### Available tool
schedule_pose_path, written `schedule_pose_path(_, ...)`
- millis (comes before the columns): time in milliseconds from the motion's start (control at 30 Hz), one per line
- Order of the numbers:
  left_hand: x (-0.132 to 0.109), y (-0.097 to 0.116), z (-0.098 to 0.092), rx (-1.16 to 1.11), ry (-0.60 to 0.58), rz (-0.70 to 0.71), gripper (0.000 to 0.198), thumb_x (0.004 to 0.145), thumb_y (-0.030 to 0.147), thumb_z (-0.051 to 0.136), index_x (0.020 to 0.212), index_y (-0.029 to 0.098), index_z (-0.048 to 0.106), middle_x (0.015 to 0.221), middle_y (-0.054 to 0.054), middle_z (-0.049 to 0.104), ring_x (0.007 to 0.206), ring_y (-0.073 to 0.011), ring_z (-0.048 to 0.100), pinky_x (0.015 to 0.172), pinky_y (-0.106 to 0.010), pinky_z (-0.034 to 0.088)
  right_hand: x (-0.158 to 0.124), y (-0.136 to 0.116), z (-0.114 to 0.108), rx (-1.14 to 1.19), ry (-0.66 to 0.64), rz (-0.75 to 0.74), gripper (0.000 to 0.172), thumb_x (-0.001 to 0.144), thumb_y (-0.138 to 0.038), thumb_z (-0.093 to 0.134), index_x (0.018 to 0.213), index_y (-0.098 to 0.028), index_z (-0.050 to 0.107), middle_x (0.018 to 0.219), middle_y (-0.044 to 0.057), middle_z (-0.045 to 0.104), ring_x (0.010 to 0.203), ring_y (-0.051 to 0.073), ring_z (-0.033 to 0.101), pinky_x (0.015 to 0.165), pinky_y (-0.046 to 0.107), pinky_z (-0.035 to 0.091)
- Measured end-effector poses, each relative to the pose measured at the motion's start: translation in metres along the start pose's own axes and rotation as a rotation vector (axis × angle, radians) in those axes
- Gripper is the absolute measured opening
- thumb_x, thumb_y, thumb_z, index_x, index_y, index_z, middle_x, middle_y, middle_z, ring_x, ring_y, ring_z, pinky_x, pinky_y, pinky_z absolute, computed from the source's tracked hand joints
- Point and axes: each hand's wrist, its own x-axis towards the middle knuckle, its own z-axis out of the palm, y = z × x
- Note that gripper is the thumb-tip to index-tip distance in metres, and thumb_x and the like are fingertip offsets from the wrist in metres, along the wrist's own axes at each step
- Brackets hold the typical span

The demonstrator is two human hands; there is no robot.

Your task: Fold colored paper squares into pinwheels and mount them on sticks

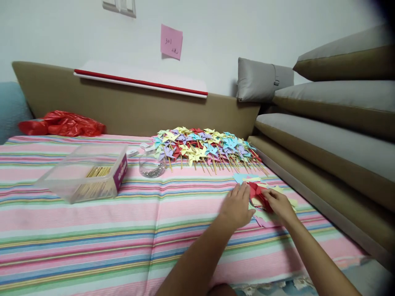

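My left hand (235,206) lies flat, fingers stretched out, on the left side of a loose pile of coloured paper pieces (262,214). Red paper (255,190) shows at the top of this pile, between my two hands. On its right side, my right hand (278,204) pinches the red paper between thumb and fingers. Whether it holds one sheet or several cannot be made out. Light blue, yellow, green and pink paper edges stick out around and under both hands.
Behind the papers lies a heap of paper pinwheels (197,146) on sticks. Further left are a round clear container (152,166) of small metal pieces, a plastic box (83,174) of wooden sticks and a red plastic bag (66,123). Stacked grey cushions (336,135) border the right side.
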Motion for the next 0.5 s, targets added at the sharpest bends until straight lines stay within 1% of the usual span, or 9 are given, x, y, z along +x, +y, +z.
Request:
schedule_pose_path(33,0.011,-0.001,0.006,0.016,0.000,-0.001,0.078,0.097,0.047,0.045,0.156,0.003,0.021,0.166,-0.020,0.021,0.153,-0.0334,0.020,0.122,-0.048,0.027,0.001,0.000,-0.001,0.017,-0.014,-0.005,0.037,0.073,-0.054,0.062,0.077,-0.021,0.077,0.080,0.006,0.078,0.077,0.026,0.068,0.071,0.033,0.051)
schedule_pose_path(100,0.025,-0.003,0.014,0.050,-0.006,0.014,0.075,0.097,0.046,0.045,0.156,0.006,0.024,0.165,-0.019,0.024,0.153,-0.0337,0.020,0.122,-0.051,0.026,0.000,0.000,-0.001,0.055,-0.035,-0.012,0.037,0.073,-0.054,0.063,0.077,-0.021,0.078,0.080,0.006,0.078,0.080,0.026,0.068,0.073,0.034,0.051)
schedule_pose_path(167,0.029,-0.006,0.019,0.084,-0.024,0.050,0.071,0.097,0.046,0.046,0.154,0.009,0.030,0.164,-0.017,0.030,0.152,-0.0332,0.022,0.122,-0.050,0.025,-0.002,0.000,-0.001,0.096,-0.047,-0.010,0.037,0.075,-0.054,0.064,0.080,-0.021,0.078,0.084,0.006,0.079,0.083,0.027,0.069,0.077,0.035,0.051)
schedule_pose_path(233,0.028,-0.009,0.021,0.114,-0.044,0.088,0.067,0.097,0.046,0.045,0.153,0.010,0.034,0.162,-0.015,0.035,0.151,-0.0323,0.025,0.122,-0.048,0.024,-0.003,0.001,-0.001,0.140,-0.052,-0.002,0.036,0.075,-0.053,0.065,0.083,-0.020,0.079,0.087,0.006,0.079,0.085,0.027,0.069,0.078,0.035,0.051)
schedule_pose_path(300,0.027,-0.011,0.022,0.140,-0.059,0.114,0.066,0.099,0.047,0.042,0.152,0.009,0.037,0.161,-0.015,0.037,0.151,-0.0316,0.026,0.122,-0.047,0.023,-0.003,0.003,-0.002,0.188,-0.046,0.013,0.036,0.076,-0.053,0.066,0.083,-0.020,0.079,0.085,0.007,0.079,0.081,0.026,0.069,0.075,0.035,0.052)
schedule_pose_path(367,0.028,-0.012,0.021,0.158,-0.071,0.141,0.063,0.100,0.048,0.039,0.150,0.009,0.040,0.160,-0.016,0.038,0.151,-0.0304,0.027,0.123,-0.046,0.022,-0.002,0.007,-0.002,0.240,-0.025,0.032,0.038,0.076,-0.054,0.066,0.081,-0.018,0.077,0.079,0.007,0.078,0.074,0.024,0.069,0.067,0.034,0.053)
schedule_pose_path(433,0.030,-0.013,0.019,0.167,-0.083,0.165,0.059,0.101,0.047,0.037,0.146,0.009,0.045,0.158,-0.017,0.041,0.150,-0.0298,0.029,0.123,-0.047,0.020,0.000,0.010,-0.003,0.286,0.013,0.041,0.040,0.075,-0.056,0.066,0.081,-0.018,0.076,0.076,0.007,0.077,0.068,0.023,0.068,0.061,0.033,0.053)
schedule_pose_path(500,0.031,-0.013,0.016,0.164,-0.094,0.176,0.058,0.102,0.045,0.036,0.144,0.008,0.047,0.155,-0.018,0.046,0.149,-0.0299,0.032,0.123,-0.047,0.021,0.002,0.012,-0.004,0.313,0.060,0.017,0.040,0.075,-0.055,0.066,0.082,-0.018,0.075,0.077,0.007,0.077,0.067,0.023,0.069,0.059,0.032,0.053)
